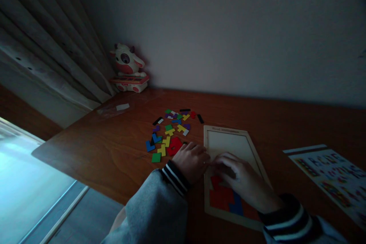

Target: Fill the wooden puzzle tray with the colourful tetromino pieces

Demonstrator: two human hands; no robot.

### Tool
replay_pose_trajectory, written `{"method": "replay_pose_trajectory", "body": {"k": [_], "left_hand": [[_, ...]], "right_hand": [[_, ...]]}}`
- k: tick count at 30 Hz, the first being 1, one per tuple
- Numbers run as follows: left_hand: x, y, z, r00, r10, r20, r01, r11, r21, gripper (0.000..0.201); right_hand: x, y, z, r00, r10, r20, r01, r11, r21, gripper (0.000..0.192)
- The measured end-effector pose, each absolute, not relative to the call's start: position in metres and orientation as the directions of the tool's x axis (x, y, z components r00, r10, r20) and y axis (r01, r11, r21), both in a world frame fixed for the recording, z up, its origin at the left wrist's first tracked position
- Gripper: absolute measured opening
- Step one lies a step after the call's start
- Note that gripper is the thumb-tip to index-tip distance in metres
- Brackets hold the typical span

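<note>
meeting at the board's [228, 144] left edge, left hand [192, 160] and right hand [243, 177] half-curl their fingers. whether they grip anything is unclear.

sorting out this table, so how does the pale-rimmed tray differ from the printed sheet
The tray has a raised rim; the sheet is thin and rimless.
The tray holds red pieces and blue ones; the sheet shows printed letters.
The right hand is over the tray, while the sheet lies apart.
Both lie on the table.
</note>
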State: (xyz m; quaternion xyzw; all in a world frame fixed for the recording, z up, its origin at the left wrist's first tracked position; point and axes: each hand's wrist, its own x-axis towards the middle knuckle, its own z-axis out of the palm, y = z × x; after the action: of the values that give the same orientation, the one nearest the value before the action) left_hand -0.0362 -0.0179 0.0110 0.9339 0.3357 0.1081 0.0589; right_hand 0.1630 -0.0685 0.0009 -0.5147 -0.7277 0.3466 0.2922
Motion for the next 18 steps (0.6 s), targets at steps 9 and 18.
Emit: {"method": "replay_pose_trajectory", "body": {"k": [9, 18], "left_hand": [[-0.033, -0.020, 0.016, 0.751, 0.641, 0.158, 0.617, -0.767, 0.178, 0.023], [-0.037, -0.022, 0.016, 0.741, 0.645, 0.187, 0.601, -0.761, 0.244, 0.024]], "right_hand": [[0.157, -0.072, -0.006, -0.257, 0.953, 0.158, 0.726, 0.299, -0.620, 0.016], [0.170, -0.073, 0.005, -0.333, 0.941, 0.063, 0.693, 0.290, -0.660, 0.015]]}}
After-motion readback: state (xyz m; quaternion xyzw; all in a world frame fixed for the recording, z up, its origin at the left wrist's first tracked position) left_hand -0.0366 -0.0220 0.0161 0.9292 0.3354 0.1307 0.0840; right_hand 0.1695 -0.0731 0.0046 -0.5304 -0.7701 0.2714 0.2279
